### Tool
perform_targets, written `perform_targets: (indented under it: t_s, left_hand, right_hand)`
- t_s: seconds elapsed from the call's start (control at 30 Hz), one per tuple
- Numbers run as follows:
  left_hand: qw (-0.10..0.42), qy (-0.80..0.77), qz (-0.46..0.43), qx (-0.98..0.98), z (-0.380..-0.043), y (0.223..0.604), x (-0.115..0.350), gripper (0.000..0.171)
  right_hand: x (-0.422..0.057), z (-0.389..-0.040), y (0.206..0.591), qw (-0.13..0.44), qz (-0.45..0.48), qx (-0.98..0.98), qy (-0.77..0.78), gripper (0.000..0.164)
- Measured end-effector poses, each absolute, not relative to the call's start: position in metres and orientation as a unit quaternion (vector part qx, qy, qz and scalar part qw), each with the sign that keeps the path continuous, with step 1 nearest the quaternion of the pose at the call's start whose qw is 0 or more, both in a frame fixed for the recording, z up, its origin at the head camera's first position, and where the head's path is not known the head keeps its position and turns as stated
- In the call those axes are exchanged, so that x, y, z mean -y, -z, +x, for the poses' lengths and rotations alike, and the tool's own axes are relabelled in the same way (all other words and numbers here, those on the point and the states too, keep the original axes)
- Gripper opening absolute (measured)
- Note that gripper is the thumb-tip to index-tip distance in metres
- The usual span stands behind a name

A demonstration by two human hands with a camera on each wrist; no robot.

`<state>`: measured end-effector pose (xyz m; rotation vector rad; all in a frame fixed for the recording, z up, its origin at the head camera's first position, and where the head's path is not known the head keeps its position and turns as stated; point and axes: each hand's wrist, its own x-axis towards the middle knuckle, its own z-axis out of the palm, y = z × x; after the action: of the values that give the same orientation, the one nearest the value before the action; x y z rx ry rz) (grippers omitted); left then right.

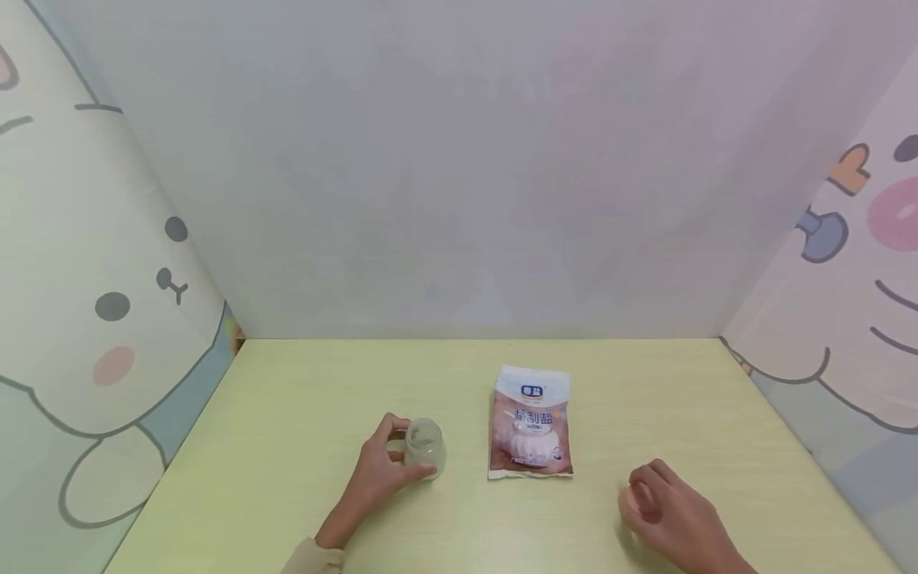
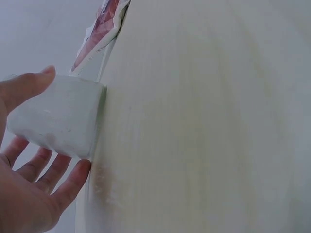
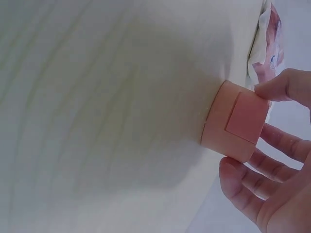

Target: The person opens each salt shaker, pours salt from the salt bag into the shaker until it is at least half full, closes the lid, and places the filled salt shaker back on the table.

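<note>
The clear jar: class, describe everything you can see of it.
The jar is pale and see-through, apparently glass, with a round open mouth and a wider body; no lid is on it. It stands upright on the table, left of the packet in the head view, gripped at its sides by the left hand.

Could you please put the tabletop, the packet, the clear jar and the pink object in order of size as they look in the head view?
1. Tabletop
2. Packet
3. Clear jar
Unranked: pink object, largely hidden by the right hand in that view.
</note>
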<state>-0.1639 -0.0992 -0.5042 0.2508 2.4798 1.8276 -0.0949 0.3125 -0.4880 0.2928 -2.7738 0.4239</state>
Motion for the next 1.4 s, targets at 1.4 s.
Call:
perform_targets:
  t_s: [1.4]
  left_hand:
    - [-0.006,-0.564,0.065,-0.823,-0.1595,0.5004,0.0913,0.068]
  right_hand:
    - [-0.3190,-0.0888,0.4777,0.089,0.054,0.984,-0.142,0.016]
